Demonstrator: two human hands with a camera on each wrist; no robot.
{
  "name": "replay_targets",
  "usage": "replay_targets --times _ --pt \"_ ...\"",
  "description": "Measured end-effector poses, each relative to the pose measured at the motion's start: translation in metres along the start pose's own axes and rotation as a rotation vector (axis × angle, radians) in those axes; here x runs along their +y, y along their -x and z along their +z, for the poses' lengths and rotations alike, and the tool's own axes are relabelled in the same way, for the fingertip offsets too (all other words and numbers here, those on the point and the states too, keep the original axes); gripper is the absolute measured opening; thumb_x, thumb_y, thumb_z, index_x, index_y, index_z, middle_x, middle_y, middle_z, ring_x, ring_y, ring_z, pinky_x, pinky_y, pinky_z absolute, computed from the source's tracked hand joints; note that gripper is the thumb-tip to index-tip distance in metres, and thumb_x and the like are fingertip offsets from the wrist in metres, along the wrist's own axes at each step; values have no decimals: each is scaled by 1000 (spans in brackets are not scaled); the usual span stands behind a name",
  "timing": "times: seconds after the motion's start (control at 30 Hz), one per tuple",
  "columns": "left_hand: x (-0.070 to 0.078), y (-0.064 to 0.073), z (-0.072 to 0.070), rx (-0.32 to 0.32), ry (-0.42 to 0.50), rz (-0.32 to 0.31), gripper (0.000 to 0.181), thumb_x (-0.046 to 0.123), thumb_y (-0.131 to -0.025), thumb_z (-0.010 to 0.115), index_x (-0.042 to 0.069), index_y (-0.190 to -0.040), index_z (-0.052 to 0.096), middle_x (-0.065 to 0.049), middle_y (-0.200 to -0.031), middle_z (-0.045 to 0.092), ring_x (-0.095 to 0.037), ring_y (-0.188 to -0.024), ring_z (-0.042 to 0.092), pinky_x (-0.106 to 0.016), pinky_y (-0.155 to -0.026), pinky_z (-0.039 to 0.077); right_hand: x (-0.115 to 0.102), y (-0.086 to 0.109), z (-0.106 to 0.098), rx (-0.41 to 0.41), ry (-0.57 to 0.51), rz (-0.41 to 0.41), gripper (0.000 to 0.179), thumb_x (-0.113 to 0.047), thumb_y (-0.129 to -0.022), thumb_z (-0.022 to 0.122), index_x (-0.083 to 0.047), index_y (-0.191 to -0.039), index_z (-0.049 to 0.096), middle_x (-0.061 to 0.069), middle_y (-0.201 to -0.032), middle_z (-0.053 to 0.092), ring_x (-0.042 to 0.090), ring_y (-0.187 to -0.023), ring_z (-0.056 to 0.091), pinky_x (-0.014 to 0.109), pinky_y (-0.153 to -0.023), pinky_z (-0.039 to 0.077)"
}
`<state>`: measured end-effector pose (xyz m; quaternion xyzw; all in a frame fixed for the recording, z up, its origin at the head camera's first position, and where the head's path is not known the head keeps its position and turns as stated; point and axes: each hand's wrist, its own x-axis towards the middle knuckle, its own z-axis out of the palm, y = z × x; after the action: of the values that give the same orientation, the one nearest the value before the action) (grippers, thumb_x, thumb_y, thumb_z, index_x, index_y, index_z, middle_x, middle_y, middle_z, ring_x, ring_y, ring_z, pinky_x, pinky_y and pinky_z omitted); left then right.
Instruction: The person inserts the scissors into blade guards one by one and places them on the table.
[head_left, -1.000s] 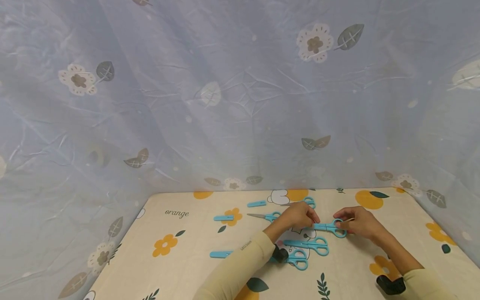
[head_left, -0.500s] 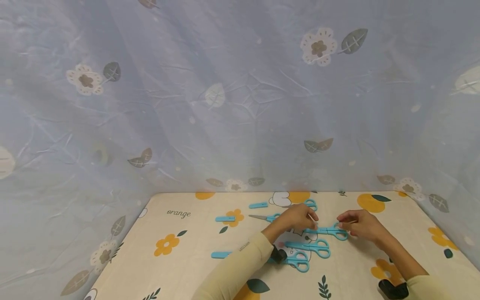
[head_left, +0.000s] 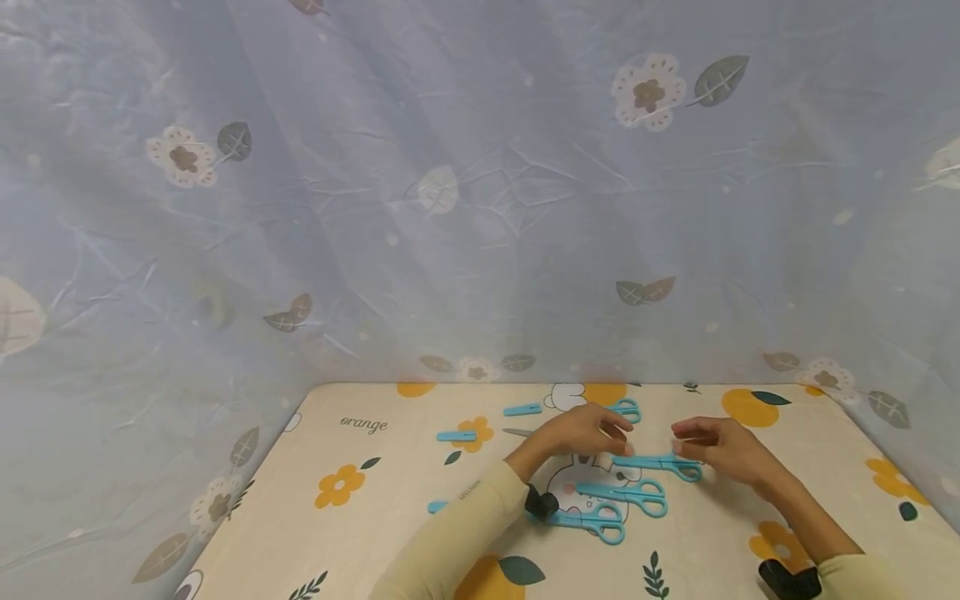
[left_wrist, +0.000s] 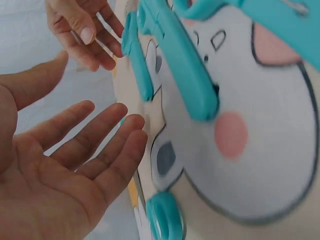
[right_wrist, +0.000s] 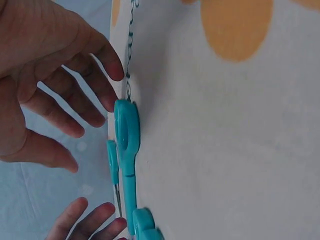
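Blue scissors in a blade cover (head_left: 647, 462) lie on the table between my hands. Left of them hovers my left hand (head_left: 581, 432), fingers loose and spread and holding nothing; its palm shows in the left wrist view. My right hand (head_left: 723, 448) is near the scissors' handle, fingers parted and free of it in the right wrist view. Two more covered scissors, a middle pair (head_left: 626, 493) and a nearer pair (head_left: 588, 521), lie in front. Behind my left hand lie uncovered scissors (head_left: 626, 408), and a bare blade (head_left: 517, 432) pokes out beside that wrist.
Two loose blue blade covers, a rear one (head_left: 522, 409) and a left one (head_left: 456, 436), lie left of the hands. A third blue piece (head_left: 437, 506) is partly hidden by my left sleeve. A patterned cloth (head_left: 270, 500) covers the table, and a curtain (head_left: 480, 250) hangs behind.
Both hands have let go of the covered scissors, which now lie on the table. The left hand has drawn slightly away to the left.
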<state>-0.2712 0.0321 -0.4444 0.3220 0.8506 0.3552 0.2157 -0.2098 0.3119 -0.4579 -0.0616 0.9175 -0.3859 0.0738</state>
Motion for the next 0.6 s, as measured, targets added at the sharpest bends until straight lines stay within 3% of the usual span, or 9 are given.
replay_targets --times 0.3,0.6 --pt "-16 21 -23 -36 93 54 58 31 -104 73 8 -155 57 -11 -148 68 -14 -134 67 -24 -105 54 -13 -4 8 -47 -56 -61 64 -37 -106 69 4 -153 53 28 -151 60 46 -137 61 54 -107 57" --pt "-32 42 -40 9 155 80 54 22 -104 73 6 -154 58 -21 -149 65 -30 -139 64 -22 -98 56 -26 -10 20 -18 -47 -124 62 -36 -105 71 3 -150 57 28 -150 60 49 -137 60 59 -108 54"
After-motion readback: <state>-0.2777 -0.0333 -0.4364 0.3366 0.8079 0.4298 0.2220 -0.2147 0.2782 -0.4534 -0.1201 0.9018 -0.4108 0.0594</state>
